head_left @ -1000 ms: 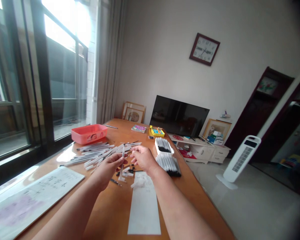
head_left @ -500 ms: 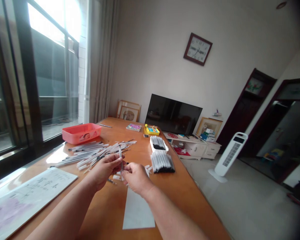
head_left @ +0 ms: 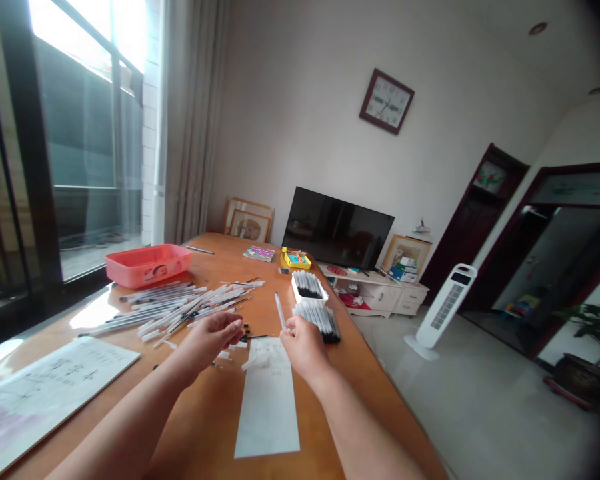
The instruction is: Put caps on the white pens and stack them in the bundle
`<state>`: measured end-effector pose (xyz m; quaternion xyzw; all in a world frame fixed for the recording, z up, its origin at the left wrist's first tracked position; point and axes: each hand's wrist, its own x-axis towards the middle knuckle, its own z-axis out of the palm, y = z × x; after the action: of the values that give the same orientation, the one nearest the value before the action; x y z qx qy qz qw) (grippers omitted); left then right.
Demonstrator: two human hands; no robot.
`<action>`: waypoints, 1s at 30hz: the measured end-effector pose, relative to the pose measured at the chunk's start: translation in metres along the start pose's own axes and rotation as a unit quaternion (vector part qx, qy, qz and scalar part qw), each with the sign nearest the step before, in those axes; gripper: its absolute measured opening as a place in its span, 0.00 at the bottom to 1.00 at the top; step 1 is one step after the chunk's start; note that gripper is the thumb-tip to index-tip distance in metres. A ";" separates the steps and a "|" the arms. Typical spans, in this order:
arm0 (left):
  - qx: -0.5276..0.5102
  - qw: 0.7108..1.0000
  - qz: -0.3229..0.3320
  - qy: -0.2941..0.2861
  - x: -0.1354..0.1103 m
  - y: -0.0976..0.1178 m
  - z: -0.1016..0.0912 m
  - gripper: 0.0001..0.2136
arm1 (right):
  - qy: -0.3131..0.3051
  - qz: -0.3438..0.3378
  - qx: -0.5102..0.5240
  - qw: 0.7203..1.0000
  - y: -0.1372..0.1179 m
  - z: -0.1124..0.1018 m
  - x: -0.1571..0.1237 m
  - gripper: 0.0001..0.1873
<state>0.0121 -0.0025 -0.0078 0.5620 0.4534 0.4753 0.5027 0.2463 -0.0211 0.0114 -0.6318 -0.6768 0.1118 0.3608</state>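
The right hand (head_left: 303, 343) is closed around the lower end of a slim white pen (head_left: 279, 310), pinched between thumb and fingers; the pen stands nearly upright above the table (head_left: 215, 427), its top leaning a little toward eleven o'clock. The left hand (head_left: 213, 337) hovers just beside it at nine o'clock, palm down, fingers half curled and drawn toward the thumb; whether anything small sits between them cannot be told.

Between the two hands, on the wood, lie a few small black parts (head_left: 247, 331) and short white pieces; below them, toward six o'clock, a long white paper strip (head_left: 269, 400) runs back toward the person. At ten o'clock from the left hand spreads a loose heap of pens (head_left: 180, 307), crossing one another; beyond it, further at ten o'clock, stands a pink plastic basket (head_left: 147, 265). At one o'clock from the right hand a bundle of dark-tipped pens (head_left: 317, 319) lies flat, and just behind it a white tray (head_left: 296, 289) holds more of the same.

At eight o'clock, near the table's edge, lies a large printed sheet (head_left: 45, 393). At the far end, around twelve o'clock, sit a yellow box (head_left: 295, 259) and a colourful booklet (head_left: 259, 253); past the table stand a dark television (head_left: 337, 229) and, at two o'clock, a white tower fan (head_left: 445, 308); a wall clock (head_left: 386, 101) hangs above.
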 end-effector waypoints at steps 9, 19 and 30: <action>-0.013 0.998 0.038 0.041 0.005 -0.006 -0.003 0.23 | 0.069 0.087 -0.124 0.986 0.068 -0.039 0.032 0.11; 0.000 0.997 0.053 0.051 0.000 0.001 -0.002 0.18 | 0.077 0.116 -0.093 0.986 0.093 -0.050 0.036 0.11; -0.032 0.997 0.028 0.059 -0.004 0.009 0.001 0.15 | 0.064 0.152 0.142 0.976 0.090 -0.048 0.033 0.14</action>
<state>0.0132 -0.0072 0.0011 0.5291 0.4512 0.5359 0.4788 0.3477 0.0111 0.0028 -0.6751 -0.5257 0.2196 0.4686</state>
